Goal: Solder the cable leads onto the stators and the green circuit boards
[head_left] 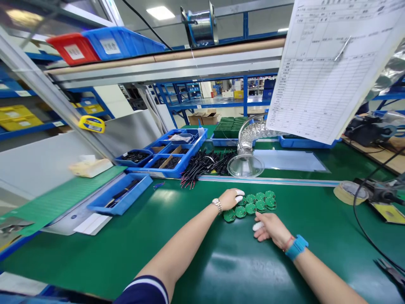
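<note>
Small round green circuit boards (pixel 251 208) lie in rows close together on the green mat. My left hand (pixel 228 199), with white finger cots on two fingertips, is at the left end of the back row. Its fingertips are pinched at the edge of a round green circuit board (pixel 242 202), partly covered by the fingers. Just in front of the rows is my right hand (pixel 271 229), palm turned inward. Its thumb is apart from the loosely bent fingers, one of which wears a white cot, and nothing shows between them.
Black wires (pixel 205 162) lie behind the boards, near a clear fume hood (pixel 246 166) on a flexible duct. Blue divided bins (pixel 180 169) stand back left. A tape roll (pixel 350 192) and pliers (pixel 391 270) are at right. Paper sheets (pixel 329 67) hang at upper right.
</note>
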A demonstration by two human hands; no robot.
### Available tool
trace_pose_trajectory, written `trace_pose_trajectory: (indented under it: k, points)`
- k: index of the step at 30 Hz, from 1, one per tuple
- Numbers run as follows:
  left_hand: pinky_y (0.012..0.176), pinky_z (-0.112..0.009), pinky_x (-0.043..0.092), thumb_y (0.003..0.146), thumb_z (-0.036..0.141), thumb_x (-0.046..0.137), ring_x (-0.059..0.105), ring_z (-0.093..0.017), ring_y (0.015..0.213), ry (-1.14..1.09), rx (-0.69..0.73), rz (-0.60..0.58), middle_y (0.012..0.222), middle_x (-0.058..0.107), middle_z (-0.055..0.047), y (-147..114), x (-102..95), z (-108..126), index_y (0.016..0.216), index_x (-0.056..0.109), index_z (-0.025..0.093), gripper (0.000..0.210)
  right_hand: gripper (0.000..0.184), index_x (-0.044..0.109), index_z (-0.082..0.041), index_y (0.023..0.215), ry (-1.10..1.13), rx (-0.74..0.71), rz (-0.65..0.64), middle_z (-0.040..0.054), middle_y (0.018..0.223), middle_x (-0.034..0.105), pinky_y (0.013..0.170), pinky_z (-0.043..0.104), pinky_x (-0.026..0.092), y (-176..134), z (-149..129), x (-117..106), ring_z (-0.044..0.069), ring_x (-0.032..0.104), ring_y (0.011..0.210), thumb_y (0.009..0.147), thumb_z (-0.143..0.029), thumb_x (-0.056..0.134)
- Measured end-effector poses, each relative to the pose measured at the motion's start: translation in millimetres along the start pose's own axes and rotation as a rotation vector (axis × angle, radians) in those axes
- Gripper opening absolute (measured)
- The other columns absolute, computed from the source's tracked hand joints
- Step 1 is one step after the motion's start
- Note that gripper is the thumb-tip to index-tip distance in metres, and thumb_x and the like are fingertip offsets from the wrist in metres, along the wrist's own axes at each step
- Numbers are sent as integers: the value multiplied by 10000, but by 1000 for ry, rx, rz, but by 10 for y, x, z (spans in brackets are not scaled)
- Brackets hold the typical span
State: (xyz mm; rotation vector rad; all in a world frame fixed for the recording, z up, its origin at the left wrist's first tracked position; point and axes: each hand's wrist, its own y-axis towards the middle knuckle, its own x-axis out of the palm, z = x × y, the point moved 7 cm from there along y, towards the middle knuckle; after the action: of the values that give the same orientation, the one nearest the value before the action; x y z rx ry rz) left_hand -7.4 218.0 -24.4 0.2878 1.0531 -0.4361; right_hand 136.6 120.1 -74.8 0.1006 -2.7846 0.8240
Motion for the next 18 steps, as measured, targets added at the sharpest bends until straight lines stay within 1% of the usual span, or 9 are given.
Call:
trace_pose_trajectory:
  k: [2,4,7,9,11,13,15,18]
  points:
    - [940,-359,406,857,274,490,551,-179,1024,28,-108,61,1095,612,-57,10,-244,-279,1021,608,168,229,335,532,-107,776,-46,-23,-34,49,579,596,354,232,450,-95,-1,-83,139,573,406,707,-415,646]
    - [873,-411,443,865,305,484,558,-193,977,60,-234,135,1080,586,-78,43,-548,-594,1037,574,141,254,333,536,-127,791,-65,-65,-64,42,648,612,409,213,472,-166,-15,-123,116,588,459,695,-424,652]
    - [817,-403,473,862,315,490,553,-192,954,90,-380,223,1108,547,-85,185,-973,-961,1100,526,148,293,341,534,-155,809,-84,-126,-98,22,737,611,468,197,481,-200,-26,-130,87,586,517,683,-450,650]
    - [811,-405,475,858,313,498,551,-198,959,97,-434,255,1117,539,-89,372,-1159,-1087,1121,511,144,313,381,530,-162,828,-156,-165,-123,22,755,611,454,202,464,-175,-10,-118,90,577,518,680,-498,630]
    - [819,-413,471,855,317,501,545,-204,975,99,-468,272,1133,531,-92,617,-1246,-1139,1136,502,145,330,427,524,-160,870,-282,-198,-138,15,678,610,429,203,430,-126,31,-117,96,558,475,697,-546,584]
    - [828,-421,465,853,319,504,537,-211,993,99,-496,274,1152,520,-95,878,-1243,-1155,1151,493,148,344,470,511,-151,921,-402,-209,-138,-5,555,586,414,195,390,-66,94,-138,92,527,415,728,-579,522]
    - [833,-425,462,850,319,509,533,-215,1003,100,-532,261,1162,514,-97,1113,-1173,-1166,1157,488,149,352,520,496,-143,947,-455,-202,-132,-16,489,562,407,185,358,-9,155,-170,84,500,377,733,-617,479]
    - [838,-429,459,849,318,512,532,-218,1006,96,-606,224,1159,516,-98,1365,-1004,-1201,1154,491,144,352,621,501,-144,925,-449,-165,-122,-14,469,548,407,184,346,45,206,-211,79,470,372,661,-706,476]
